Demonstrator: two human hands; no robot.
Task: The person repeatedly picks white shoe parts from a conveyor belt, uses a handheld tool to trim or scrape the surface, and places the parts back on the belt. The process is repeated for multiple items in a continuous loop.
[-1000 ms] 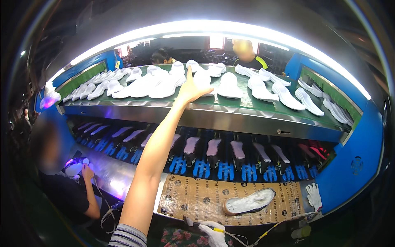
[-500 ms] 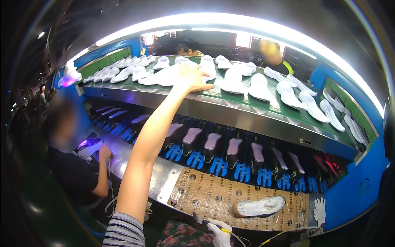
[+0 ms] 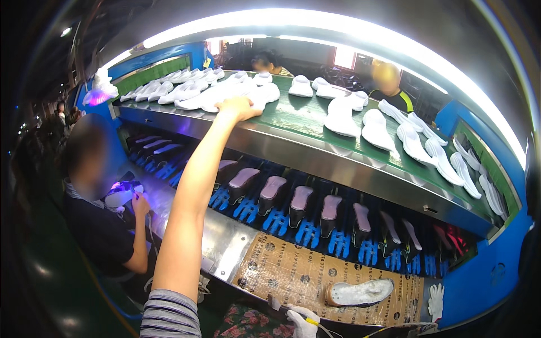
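Bright tube lights arch over a green belt, with a metal desk lower down. Farthest left of the bare fingers hangs a lamp glowing purple; below it, a co-worker in black holds a shoe. The left hand reaches up to the belt, its thumb spread rightward. Its fingers meet the near edge of a heap of white soles, which spreads leftward and beyond them; whether they grip one cannot be told. Below them runs a row of dark shoe-shaped pieces with pinkish faces, above blue supports. Well below, the right hand wears white, fingers curled around a small dark-tipped brush. Beyond and right of those fingers, a pale-faced shoe piece lies on brown cardboard. Across a bare gap right of the left fingers lie loose white soles. Farthest right, a spare glove rests beside a blue panel.
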